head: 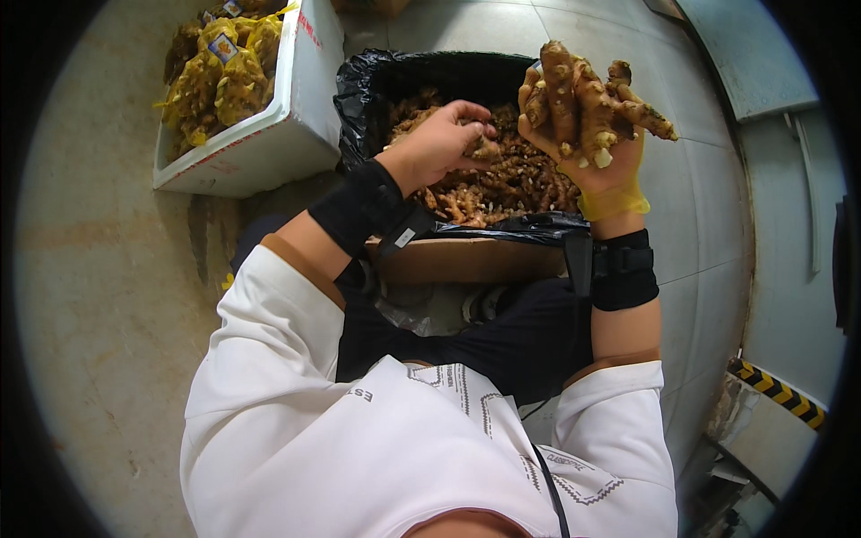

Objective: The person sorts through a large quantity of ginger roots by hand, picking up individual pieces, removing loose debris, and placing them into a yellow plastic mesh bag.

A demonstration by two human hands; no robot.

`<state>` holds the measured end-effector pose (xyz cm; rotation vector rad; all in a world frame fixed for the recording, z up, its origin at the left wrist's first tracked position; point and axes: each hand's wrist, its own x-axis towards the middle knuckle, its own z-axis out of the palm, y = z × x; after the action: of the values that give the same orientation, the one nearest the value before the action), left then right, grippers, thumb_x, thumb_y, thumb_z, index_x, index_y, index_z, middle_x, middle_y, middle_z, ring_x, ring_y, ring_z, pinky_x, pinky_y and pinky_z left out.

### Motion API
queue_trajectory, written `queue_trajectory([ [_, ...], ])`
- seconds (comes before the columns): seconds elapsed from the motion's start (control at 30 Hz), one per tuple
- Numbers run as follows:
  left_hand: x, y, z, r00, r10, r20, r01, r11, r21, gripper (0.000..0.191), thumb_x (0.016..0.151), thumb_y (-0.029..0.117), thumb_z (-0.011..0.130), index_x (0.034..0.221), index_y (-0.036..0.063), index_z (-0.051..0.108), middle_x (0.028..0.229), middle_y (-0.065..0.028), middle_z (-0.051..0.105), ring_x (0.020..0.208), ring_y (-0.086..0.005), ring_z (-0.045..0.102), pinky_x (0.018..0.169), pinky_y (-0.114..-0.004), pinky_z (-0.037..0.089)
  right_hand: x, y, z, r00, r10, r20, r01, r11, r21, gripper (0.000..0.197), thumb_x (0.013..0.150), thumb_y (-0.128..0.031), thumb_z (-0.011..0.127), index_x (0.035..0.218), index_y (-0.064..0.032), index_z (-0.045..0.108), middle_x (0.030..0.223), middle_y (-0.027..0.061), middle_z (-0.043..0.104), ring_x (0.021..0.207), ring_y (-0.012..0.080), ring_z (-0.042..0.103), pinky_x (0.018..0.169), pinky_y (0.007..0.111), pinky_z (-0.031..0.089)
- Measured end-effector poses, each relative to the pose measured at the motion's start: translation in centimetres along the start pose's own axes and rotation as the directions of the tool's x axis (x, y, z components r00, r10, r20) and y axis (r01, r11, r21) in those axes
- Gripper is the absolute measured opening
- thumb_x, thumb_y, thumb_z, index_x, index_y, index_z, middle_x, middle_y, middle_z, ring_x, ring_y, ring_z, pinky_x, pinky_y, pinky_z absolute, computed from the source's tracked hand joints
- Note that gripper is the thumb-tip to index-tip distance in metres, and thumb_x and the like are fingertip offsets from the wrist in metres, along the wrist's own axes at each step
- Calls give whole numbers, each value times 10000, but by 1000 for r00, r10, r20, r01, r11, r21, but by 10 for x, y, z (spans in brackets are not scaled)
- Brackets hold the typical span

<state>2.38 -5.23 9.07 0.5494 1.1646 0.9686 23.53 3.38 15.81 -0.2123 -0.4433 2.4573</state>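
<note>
My left hand is over the box, its fingers curled around a piece of ginger root. On the right, my right hand holds up a large knobbly cluster of ginger root, palm up beneath it. Yellow netting is bunched around the base of that hand. Below both hands is a cardboard box lined with a black plastic bag. A heap of loose ginger fills its bottom, partly hidden by my left hand and forearm.
To the left stands a white foam box holding several yellow net bags of ginger, some with labels. A pale cabinet-like panel runs along the right side. Black-and-yellow striped tape marks an edge at lower right.
</note>
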Motion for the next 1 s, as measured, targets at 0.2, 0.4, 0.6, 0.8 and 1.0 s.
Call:
queue_trajectory([
  [0.2,-43,39,29,830,513,-218,-538,839,-76,362,1050,154,601,1342,-18,474,1237,-120,625,979,-168,685,944,-292,562,2,7,-2,993,-63,-101,52,993,-109,500,996,-402,514,1345,-47,556,1350,150,612,1282,370,574,1109,632,426],
  [0.4,-53,31,22,768,582,-267,-582,808,87,283,1050,61,507,1317,-21,558,1209,-76,635,1035,-104,619,935,-255,515,25,48,13,980,-7,-199,-26,986,-165,359,989,-266,527,1272,-67,620,1267,96,668,1195,247,645,1052,422,513],
  [0.6,-57,36,-8,742,627,-237,-608,778,154,487,927,-76,393,1392,-19,525,1278,-98,624,1120,-122,600,999,-266,486,45,74,19,977,27,-209,-74,973,-219,392,981,-288,552,1293,-60,619,1273,99,670,1191,259,648,1046,433,519],
  [0.8,-67,59,-17,883,456,-115,-437,886,157,691,920,31,511,1574,-33,296,1365,-111,556,1152,-150,581,1011,-271,474,57,73,20,961,65,-270,-116,977,-177,435,971,-333,605,1315,-67,605,1285,103,664,1182,262,649,1042,441,521],
  [1.0,-64,68,-24,916,384,-119,-345,903,257,753,1029,296,620,1583,-34,230,1392,-167,528,1248,-189,545,1048,-295,463,67,80,10,942,264,-207,-276,960,-34,495,995,-480,548,1353,-142,599,1364,83,635,1239,293,618,1080,597,467],
])
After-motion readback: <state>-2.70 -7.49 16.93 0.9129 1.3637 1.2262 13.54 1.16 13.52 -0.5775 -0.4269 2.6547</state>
